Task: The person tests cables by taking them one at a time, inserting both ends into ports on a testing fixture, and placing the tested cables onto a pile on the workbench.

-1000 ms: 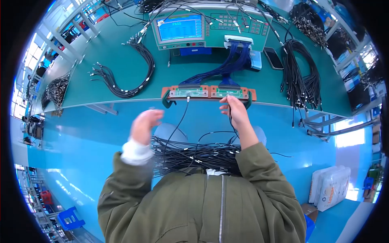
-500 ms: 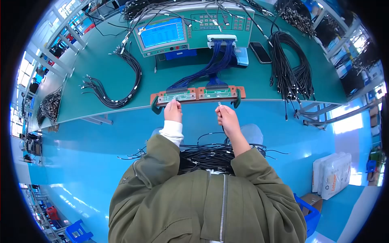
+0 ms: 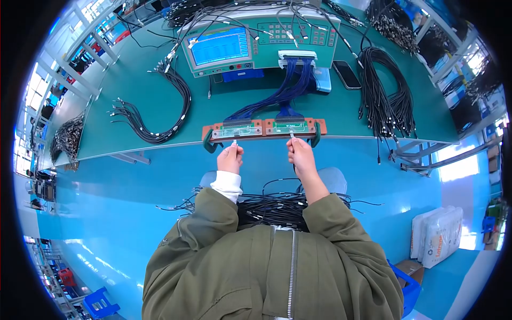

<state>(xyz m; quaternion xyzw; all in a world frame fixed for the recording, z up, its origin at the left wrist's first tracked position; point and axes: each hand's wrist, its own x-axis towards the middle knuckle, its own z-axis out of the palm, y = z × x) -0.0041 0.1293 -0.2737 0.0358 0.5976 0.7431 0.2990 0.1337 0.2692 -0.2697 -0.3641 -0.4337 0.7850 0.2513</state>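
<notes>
My left hand (image 3: 230,159) pinches a small cable connector (image 3: 234,142) just below the left green board (image 3: 238,129) of the fixture. My right hand (image 3: 302,156) is closed on another cable connector (image 3: 292,135), close under the right green board (image 3: 290,127); whether it touches the board's socket is too small to tell. Both boards sit on an orange-brown base (image 3: 324,128) at the table's front edge. Blue wiring (image 3: 288,88) runs from them to the green tester (image 3: 256,47), whose screen is lit. Many black cables (image 3: 274,209) lie across my lap.
Bundles of black cable lie on the green table (image 3: 128,69) at the left (image 3: 183,101) and right (image 3: 397,101). A phone (image 3: 346,74) lies beside the tester. Green clamps (image 3: 209,143) stand at both fixture ends. White packages (image 3: 436,237) and a blue stool (image 3: 100,304) are on the floor.
My left hand came in from the left to the left board, then drew slightly down with a connector. My right connector moved off the right board and back up close to it. The view shifted.
</notes>
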